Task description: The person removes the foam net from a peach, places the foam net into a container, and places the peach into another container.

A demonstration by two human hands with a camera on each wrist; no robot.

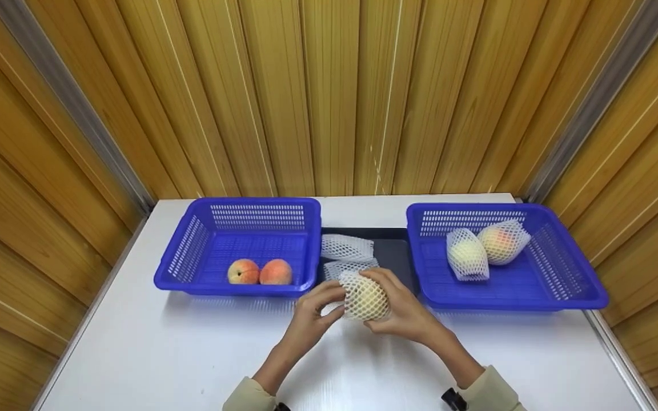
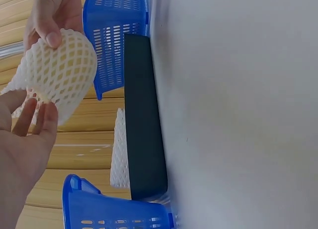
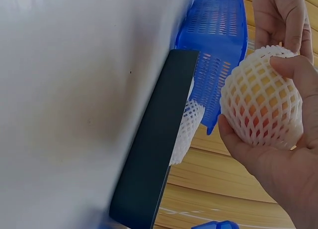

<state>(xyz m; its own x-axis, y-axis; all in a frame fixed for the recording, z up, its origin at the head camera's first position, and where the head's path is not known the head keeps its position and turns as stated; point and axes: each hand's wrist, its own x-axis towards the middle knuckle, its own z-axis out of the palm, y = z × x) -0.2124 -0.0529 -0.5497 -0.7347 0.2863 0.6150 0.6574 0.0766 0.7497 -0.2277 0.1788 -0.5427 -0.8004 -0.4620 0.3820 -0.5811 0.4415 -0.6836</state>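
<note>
Peach (image 1: 370, 302) sheathed in a white foam net (image 1: 351, 281), held above the table (image 1: 340, 368) at the near side of the dark tray (image 1: 394, 257). The right hand (image 1: 408, 311) is clamped round the netted fruit; the left hand (image 1: 312, 311) pinches the net's edge between thumb and fingers. Likely faults: a hard leftward tug could tear the mesh or drag it askew; a slackened right grip could drop and bruise the fruit.
</note>
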